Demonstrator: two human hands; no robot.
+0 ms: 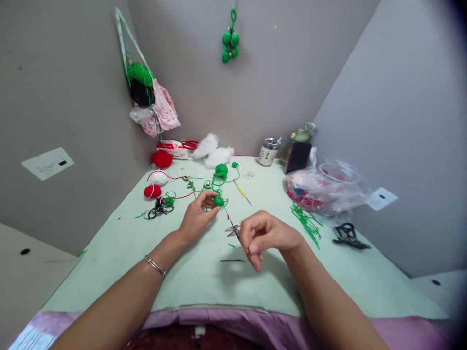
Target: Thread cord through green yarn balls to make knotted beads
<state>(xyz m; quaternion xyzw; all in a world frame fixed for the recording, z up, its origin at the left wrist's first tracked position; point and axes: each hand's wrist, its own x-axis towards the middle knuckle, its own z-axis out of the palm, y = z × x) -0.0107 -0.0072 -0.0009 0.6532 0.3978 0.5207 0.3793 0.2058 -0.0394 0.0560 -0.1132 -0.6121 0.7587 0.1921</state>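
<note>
My left hand [197, 217] is closed on a small green crocheted ball [219, 201], pinching it between thumb and fingers. From the ball a dark strand of yarn [228, 215] runs taut to my right hand [272, 235], whose fingers are curled on its far end. Whether a needle is in those fingers cannot be made out. Partly behind my right hand lie the scissors [231, 230], their blades pointing left. A short black yarn piece [232, 260] and a green snippet [231, 245] rest on the table just below.
Green yarn [220, 172], a yellow-handled crochet hook [241, 193], red yarn balls [162, 158], black yarn [159, 209] and white stuffing [219, 156] lie beyond my hands. To the right are a plastic bag [321, 187], green yarn cuttings [307, 223], a black hair clip [350, 236] and a phone [299, 157].
</note>
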